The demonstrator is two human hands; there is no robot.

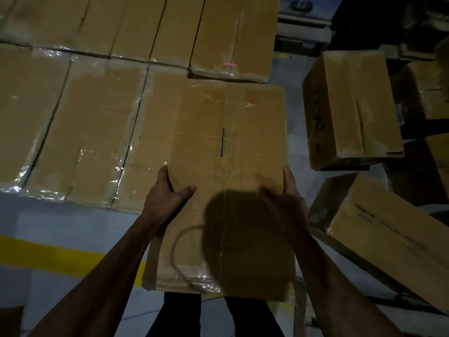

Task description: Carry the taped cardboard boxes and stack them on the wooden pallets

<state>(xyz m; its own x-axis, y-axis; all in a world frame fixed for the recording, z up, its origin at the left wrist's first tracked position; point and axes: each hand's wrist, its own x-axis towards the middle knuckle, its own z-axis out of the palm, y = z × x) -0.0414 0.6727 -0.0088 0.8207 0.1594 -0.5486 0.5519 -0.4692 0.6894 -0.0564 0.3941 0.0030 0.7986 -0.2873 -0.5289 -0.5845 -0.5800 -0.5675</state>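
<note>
- Nearest the camera, two bare forearms reach forward and down from the bottom corners; dark trouser legs (181, 312) show below, between them.
- The carried box (230, 147), brown cardboard with clear tape along its near edge, lies flat between the two hands, long axis running away from the person.
- The left hand (165, 198) grips the box's left edge about halfway along: fingers wrapped down over the side, thumb laid across the top face.
- The right hand (284, 195) grips the right edge directly opposite, fingers curled over the side; it sits in shadow and is slightly blurred, so the thumb is hard to make out.
- So the box extends both ways from the grip, its near half back toward the legs and its far half out past the fingertips.
- A round dark shadow falls on the box top between the hands.
- Under the near end is a grey floor (60, 222) with a yellow line (48, 256).
- The far end overlaps a layer of stacked boxes (73, 122), taped and packed side by side, left and ahead.
- To the right, well apart, a tilted box (352, 110) and another slanted box (388, 234) lie loosely.
</note>
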